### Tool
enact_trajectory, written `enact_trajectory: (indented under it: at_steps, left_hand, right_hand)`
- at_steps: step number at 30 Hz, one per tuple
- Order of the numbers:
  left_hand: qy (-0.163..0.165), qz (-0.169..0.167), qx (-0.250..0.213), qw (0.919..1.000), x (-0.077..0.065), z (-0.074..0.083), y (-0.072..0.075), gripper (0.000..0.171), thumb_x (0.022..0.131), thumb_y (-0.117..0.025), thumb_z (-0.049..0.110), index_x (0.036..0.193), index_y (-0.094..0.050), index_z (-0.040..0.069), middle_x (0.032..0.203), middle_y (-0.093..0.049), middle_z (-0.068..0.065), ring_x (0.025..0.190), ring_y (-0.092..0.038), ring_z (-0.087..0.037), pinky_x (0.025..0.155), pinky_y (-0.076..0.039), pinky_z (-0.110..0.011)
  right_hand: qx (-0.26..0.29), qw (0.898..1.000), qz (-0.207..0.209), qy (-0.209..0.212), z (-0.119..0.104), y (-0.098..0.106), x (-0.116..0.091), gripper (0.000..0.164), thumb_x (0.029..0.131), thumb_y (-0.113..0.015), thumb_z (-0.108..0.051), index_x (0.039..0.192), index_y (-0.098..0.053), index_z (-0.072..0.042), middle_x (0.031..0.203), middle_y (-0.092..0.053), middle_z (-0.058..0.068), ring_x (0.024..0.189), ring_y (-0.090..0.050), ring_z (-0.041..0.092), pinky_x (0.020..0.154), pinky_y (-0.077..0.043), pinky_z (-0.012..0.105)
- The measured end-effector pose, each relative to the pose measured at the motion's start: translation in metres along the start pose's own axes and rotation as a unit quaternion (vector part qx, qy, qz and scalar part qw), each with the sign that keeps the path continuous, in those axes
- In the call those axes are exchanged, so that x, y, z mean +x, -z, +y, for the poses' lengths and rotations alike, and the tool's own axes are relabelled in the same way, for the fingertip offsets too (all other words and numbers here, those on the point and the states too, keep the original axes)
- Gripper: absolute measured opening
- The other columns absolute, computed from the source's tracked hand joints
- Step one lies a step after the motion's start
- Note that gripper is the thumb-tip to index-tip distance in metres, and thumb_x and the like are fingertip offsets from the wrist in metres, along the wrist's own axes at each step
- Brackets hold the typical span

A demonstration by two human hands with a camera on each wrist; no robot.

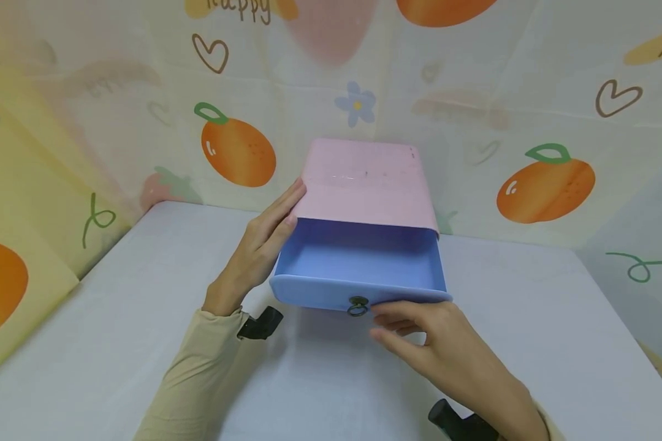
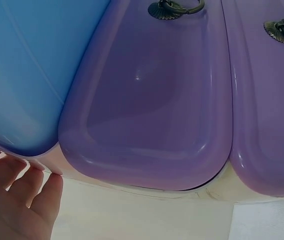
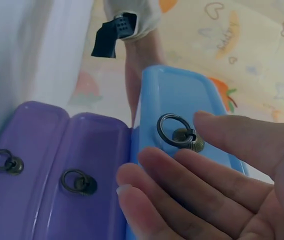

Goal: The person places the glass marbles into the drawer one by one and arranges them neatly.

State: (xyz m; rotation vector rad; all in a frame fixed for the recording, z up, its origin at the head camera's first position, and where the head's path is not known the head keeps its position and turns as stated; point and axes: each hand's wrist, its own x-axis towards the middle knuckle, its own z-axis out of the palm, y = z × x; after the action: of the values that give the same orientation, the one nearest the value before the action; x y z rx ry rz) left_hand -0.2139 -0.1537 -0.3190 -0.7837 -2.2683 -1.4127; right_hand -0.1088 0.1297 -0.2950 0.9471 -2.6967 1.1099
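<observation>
A small pink cabinet (image 1: 364, 184) stands on the table with its blue top drawer (image 1: 314, 296) pulled out. My left hand (image 1: 251, 254) rests along the cabinet's left side, fingers extended. At the drawer front's right half is my right hand (image 1: 447, 343), its fingertips just beside the dark metal ring pull (image 1: 357, 310). In the right wrist view the fingers are loosely extended and the ring (image 3: 174, 131) hangs free of them. Two purple drawers (image 2: 147, 100) below the blue one are closed, each with a ring pull (image 3: 74, 181).
A white cloth (image 1: 320, 380) covers the table. Behind the cabinet hangs a fruit-patterned curtain (image 1: 463, 141), and a yellow one (image 1: 33, 184) is at the left. Black devices (image 1: 260, 323) are strapped at both wrists.
</observation>
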Motion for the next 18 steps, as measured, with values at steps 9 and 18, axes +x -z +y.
enact_trajectory:
  at_steps: [9, 18]
  left_hand:
    - [0.001, 0.000, -0.001, 1.0000, 0.000, 0.001, 0.001, 0.048, 0.105, -0.039, 0.015, 0.153, -0.038, 0.015, 0.163, -0.030, 0.004, 0.151, -0.025, -0.010, 0.126, -0.020, -0.032]
    - [0.002, -0.004, -0.004, 1.0000, 0.001, -0.002, 0.002, 0.048, 0.105, -0.037, 0.016, 0.153, -0.039, 0.016, 0.162, -0.031, 0.005, 0.151, -0.025, -0.009, 0.126, -0.019, -0.031]
  right_hand:
    - [0.015, 0.998, 0.055, 0.011, 0.002, -0.009, 0.005, 0.012, 0.090, -0.073, -0.018, 0.101, -0.077, -0.014, 0.093, -0.076, -0.011, 0.081, -0.071, -0.001, 0.070, -0.060, 0.021]
    - [0.019, 0.993, 0.107, 0.038, 0.011, -0.014, 0.011, 0.016, 0.085, -0.076, -0.008, 0.101, -0.077, -0.011, 0.092, -0.078, -0.005, 0.079, -0.073, 0.003, 0.067, -0.059, 0.019]
